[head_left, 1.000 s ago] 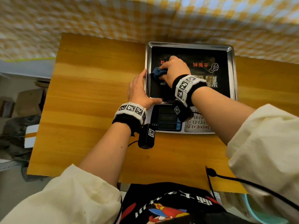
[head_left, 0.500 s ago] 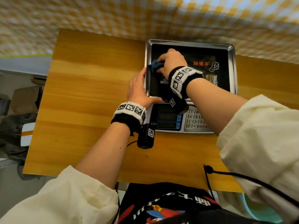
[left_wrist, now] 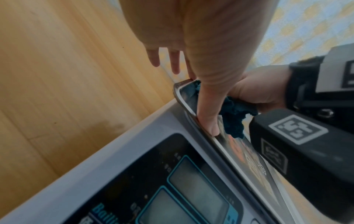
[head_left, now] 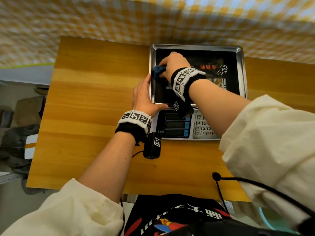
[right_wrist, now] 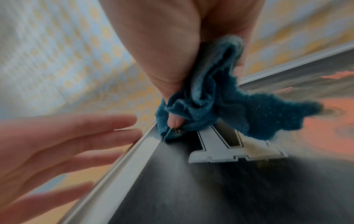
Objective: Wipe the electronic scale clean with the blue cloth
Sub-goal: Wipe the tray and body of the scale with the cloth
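Your right hand (head_left: 173,64) grips the crumpled dark-blue cloth (head_left: 157,71), pressing it at the far-left corner of the grey electronic scale's shiny steel weighing tray (head_left: 240,53). Your left hand (head_left: 143,97), fingers straight, steadies the tray's left rim. Wiping looks underway; the tray's right side and the near keypad panel (head_left: 203,125) probably remain.

soft even daylight, wide-angle warping at edges, motion blur in wrist views
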